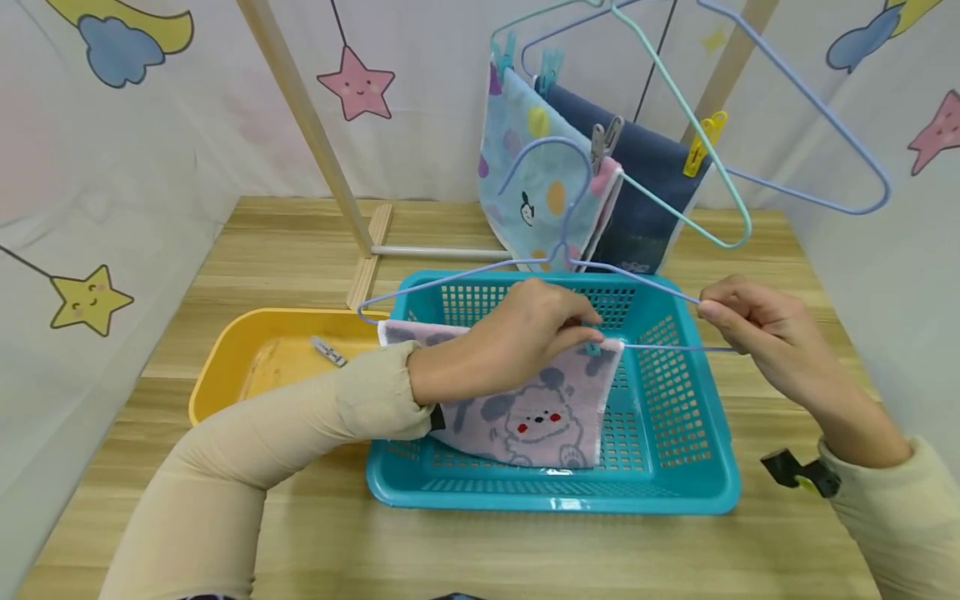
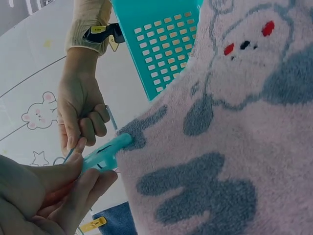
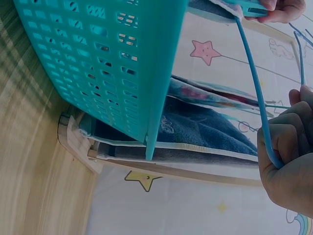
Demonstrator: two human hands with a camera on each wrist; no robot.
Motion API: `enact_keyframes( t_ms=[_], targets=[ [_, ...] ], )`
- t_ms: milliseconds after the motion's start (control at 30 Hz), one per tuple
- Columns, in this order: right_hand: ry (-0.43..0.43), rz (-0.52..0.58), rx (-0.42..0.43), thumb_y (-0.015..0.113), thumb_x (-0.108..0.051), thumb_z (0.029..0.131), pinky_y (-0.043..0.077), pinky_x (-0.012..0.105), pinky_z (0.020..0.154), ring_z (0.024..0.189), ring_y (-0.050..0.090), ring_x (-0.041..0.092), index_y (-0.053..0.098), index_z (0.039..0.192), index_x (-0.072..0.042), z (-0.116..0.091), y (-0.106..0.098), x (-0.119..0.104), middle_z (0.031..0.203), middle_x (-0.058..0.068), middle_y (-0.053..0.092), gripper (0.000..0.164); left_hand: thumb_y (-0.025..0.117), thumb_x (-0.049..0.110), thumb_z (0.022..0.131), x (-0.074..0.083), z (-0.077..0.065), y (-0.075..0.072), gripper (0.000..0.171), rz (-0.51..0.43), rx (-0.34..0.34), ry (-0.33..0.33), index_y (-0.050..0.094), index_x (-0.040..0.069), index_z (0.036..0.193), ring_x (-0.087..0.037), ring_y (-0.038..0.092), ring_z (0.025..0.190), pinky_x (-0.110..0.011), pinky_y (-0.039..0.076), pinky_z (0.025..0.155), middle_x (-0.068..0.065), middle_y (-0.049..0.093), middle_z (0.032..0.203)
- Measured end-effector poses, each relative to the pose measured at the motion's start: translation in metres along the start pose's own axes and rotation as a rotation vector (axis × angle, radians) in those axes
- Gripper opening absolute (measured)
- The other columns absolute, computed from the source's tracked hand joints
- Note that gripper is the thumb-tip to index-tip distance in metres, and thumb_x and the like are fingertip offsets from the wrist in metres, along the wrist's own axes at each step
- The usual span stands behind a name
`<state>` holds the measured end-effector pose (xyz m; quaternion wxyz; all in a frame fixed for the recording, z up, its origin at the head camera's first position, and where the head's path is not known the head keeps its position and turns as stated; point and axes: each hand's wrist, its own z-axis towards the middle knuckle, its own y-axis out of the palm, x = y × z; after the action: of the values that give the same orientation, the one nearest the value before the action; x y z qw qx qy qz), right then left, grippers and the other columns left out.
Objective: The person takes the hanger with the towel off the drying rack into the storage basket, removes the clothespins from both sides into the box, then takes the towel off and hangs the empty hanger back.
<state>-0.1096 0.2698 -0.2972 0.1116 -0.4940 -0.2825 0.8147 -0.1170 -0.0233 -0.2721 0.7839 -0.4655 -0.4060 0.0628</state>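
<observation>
A lilac wire hanger (image 1: 678, 347) is held over the teal basket (image 1: 697, 500), its hook pointing up. My right hand (image 1: 772, 342) grips the hanger's right end, fingers curled round the wire in the right wrist view. Draped over the lower bar is a pink towel (image 1: 543, 425) with a grey bear print and red cheeks. At the towel's right upper corner, my left hand (image 1: 525, 329) pinches a teal clothespin (image 2: 105, 152) between thumb and fingers. The pin's tip sits on the towel's edge in the left wrist view.
A yellow tray (image 1: 258, 329) with a grey clothespin (image 1: 327, 351) stands left of the basket. Behind, a light-blue patterned towel (image 1: 517, 158) and a navy towel (image 1: 637, 183) hang clipped to hangers on a wooden rack (image 1: 300, 108). White printed curtains surround the table.
</observation>
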Motion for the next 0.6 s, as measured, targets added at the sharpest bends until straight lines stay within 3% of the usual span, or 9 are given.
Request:
enact_keyframes(
  t_ms=[200, 367, 600],
  targets=[
    [-0.027, -0.036, -0.008, 0.052, 0.007, 0.1, 0.03, 0.026, 0.049, 0.055, 0.036, 0.007, 0.068, 0.099, -0.006, 0.002, 0.0, 0.001, 0.065, -0.007, 0.04, 0.02, 0.063, 0.019, 0.1, 0.001, -0.001, -0.003, 0.016, 0.009, 0.071, 0.048, 0.076, 0.009, 0.1, -0.005, 0.069, 0.084, -0.01, 0.051, 0.077, 0.001, 0.076, 0.094],
    [-0.045, -0.063, -0.014, 0.053, 0.007, 0.099, 0.031, 0.026, 0.049, 0.055, 0.037, 0.006, 0.065, 0.1, -0.001, 0.003, 0.0, 0.001, 0.067, -0.009, 0.041, 0.015, 0.064, 0.02, 0.099, 0.001, -0.002, -0.006, 0.016, 0.016, 0.049, 0.037, 0.074, 0.008, 0.102, -0.007, 0.065, 0.08, -0.014, 0.051, 0.075, -0.001, 0.075, 0.092],
    [-0.013, -0.044, -0.005, 0.053, 0.005, 0.1, 0.029, 0.027, 0.047, 0.053, 0.036, 0.007, 0.068, 0.1, -0.005, 0.001, 0.0, 0.002, 0.064, -0.008, 0.04, 0.018, 0.066, 0.025, 0.099, 0.001, -0.007, -0.012, 0.03, 0.056, -0.001, -0.025, 0.067, 0.002, 0.118, -0.013, 0.071, 0.096, -0.02, 0.056, 0.086, -0.008, 0.073, 0.109]
  ],
)
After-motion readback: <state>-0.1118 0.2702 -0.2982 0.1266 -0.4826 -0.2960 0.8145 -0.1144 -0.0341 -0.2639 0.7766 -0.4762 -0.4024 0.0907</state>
